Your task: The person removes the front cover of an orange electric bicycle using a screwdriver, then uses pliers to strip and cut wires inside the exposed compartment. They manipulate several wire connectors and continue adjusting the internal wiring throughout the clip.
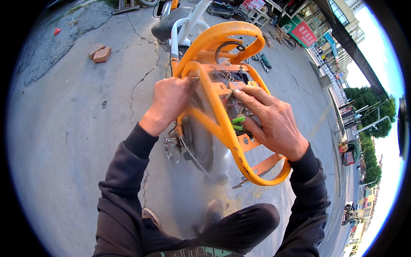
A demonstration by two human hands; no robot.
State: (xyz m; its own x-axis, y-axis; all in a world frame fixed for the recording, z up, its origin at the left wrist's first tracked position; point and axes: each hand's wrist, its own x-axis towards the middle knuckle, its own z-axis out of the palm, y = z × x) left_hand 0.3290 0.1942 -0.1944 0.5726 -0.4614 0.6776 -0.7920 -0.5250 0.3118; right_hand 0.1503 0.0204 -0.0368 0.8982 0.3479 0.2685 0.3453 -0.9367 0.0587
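An orange tubular rear rack (227, 128) of a two-wheeled bike stands before me. Inside it lies a bundle of wires (233, 77), with bright green connectors (238, 120) sticking out. My right hand (276, 122) reaches in from the right, its fingertips against an orange bracket (235, 85) and its thumb lower down near the green connectors; wires run between thumb and fingers. On the left side of the rack, my left hand (169, 98) is closed, its fingertips tucked behind the tube and hidden. Below is the rear wheel (199, 141), partly blurred.
Two bricks (100, 53) lie on the cracked concrete (81, 141) at the left. A green and black power tool (266, 61) rests on the ground beyond the rack. Farther back are a red-and-green sign (303, 33) and a dark open case (220, 9).
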